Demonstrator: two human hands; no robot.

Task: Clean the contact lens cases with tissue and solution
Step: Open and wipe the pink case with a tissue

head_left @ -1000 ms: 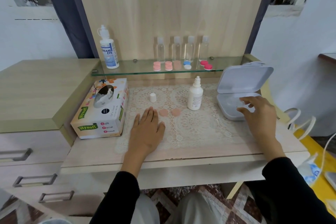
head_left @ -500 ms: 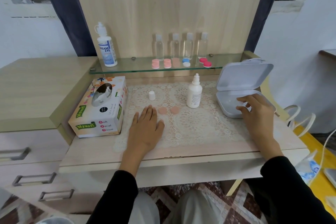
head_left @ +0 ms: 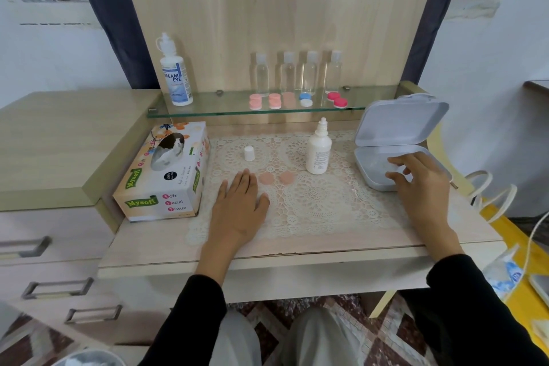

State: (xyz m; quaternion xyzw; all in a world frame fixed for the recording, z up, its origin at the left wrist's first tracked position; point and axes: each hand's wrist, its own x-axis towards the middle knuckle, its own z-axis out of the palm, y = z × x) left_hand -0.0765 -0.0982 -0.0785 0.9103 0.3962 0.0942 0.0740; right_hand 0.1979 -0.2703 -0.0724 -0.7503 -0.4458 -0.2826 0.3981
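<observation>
Fingers (head_left: 401,161) of the right hand (head_left: 424,187) hang loose in the open white box (head_left: 401,119) on the right, holding nothing. Left hand (head_left: 237,205) lies flat. Reach in slowly.

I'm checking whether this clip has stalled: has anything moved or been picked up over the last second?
Nothing visibly changed; only the view shifts slightly. The right hand stays over the tray of the open white box, holding nothing that shows; the left hand stays flat on the lace mat. The white bottle, small white cap and two pink discs have not moved.
</observation>
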